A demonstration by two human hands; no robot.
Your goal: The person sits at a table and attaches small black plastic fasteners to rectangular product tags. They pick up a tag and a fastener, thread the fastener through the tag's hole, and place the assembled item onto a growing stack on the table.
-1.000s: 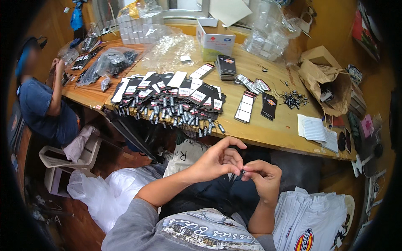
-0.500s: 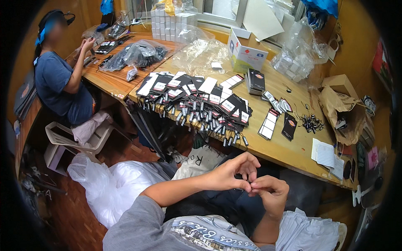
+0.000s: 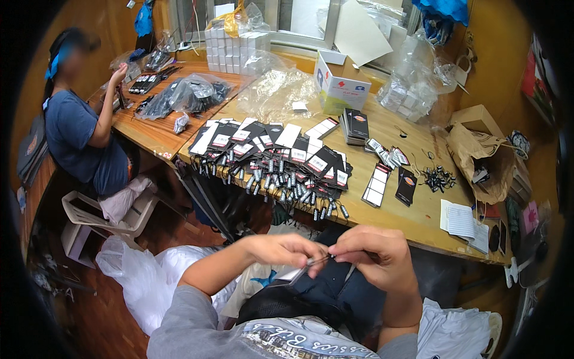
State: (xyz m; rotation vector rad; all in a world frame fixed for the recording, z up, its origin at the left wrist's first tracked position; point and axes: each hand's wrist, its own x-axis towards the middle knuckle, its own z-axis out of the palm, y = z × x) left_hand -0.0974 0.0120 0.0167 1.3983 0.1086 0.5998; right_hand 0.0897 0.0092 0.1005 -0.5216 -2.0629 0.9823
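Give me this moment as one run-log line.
left hand: touching thin dark cord | right hand: pinching same cord | below left hand: pale card | table: tag heap, white carton

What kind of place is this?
Probably a small workroom for tags: there's a big pile of black tags on the wooden table, a bunch of black cords nearby, and another person sitting on the left.

Left fisheye of a head-worn pair, looking down and forward, lap (image 3: pixel 327 288) close below, table (image 3: pixel 421 222) farther off
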